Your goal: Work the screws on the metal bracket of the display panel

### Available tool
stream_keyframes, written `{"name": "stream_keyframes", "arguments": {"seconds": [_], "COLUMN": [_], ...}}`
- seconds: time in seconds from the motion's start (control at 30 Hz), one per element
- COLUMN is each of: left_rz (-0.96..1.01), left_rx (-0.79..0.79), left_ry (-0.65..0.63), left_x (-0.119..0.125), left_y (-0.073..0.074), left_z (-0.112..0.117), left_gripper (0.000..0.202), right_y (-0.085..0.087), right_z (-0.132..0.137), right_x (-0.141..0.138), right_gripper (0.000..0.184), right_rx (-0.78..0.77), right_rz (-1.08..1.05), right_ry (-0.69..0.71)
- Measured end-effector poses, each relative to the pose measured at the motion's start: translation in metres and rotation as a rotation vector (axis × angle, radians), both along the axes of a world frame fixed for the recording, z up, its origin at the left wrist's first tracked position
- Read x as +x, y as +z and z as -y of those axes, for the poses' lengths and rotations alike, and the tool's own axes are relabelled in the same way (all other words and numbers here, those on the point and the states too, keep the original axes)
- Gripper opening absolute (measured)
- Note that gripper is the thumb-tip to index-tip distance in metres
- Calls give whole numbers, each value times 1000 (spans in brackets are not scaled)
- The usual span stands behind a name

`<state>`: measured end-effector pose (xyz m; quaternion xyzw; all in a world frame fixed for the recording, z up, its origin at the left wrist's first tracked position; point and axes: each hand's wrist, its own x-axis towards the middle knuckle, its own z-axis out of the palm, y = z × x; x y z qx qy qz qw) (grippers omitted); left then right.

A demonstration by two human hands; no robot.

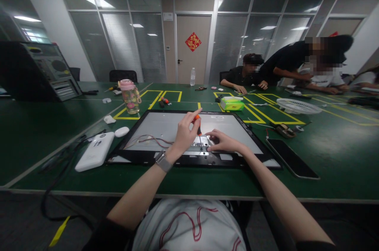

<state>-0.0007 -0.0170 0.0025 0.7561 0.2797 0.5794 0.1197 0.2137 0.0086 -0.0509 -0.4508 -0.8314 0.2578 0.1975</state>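
Near the centre of the frame, the person's left hand (pixel 185 130) is closed around the orange handle of a small screwdriver (pixel 197 124), which stands nearly upright with its tip down on a small metal bracket (pixel 201 145). The right hand (pixel 223 141) lies just to the right of it, fingers curled and pressed flat on the same bracket; it holds nothing that can be made out. The bracket sits at the lower middle of a flat monitor panel (pixel 166 124), which lies back-up on the green table (pixel 44 124) in the middle of the frame, with thin red and white wires (pixel 146 139) trailing across its lower left part. A watch (pixel 163 161) is on the left wrist. To the left of the panel lie a white power bank (pixel 96 150) and a small white case (pixel 121 131). Further up and left stands a pink-lidded drinking bottle (pixel 129 96), and a dark computer case (pixel 38 71) fills the upper left. A black phone (pixel 291 157) lies at the panel's lower right. In the upper right, other people (pixel 296 67) lean over the far end of the table, near a green tissue pack (pixel 232 103) and a white fan guard (pixel 299 105).
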Motion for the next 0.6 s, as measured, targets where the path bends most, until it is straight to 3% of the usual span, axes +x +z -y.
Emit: {"name": "stream_keyframes", "arguments": {"seconds": [0.17, 0.33, 0.5, 0.6], "left_rz": [19, 42, -40, -86], "left_rx": [-30, -77, 11, 22], "left_ry": [58, -42, 123, 141], "left_x": [-1, -2, -2, -3], "left_y": [-1, -2, -2, -3], "left_z": [-3, -7, -6, -7], "left_gripper": [29, 38, 30, 33], "right_y": [-3, -5, -4, -3], "right_z": [-3, -4, -2, -2], "right_x": [1, 2, 2, 1], "right_gripper": [65, 66, 68, 67], "right_rx": [21, 15, 12, 9], "right_rz": [-2, -18, -10, -9], "right_ry": [3, 7, 1, -1]}}
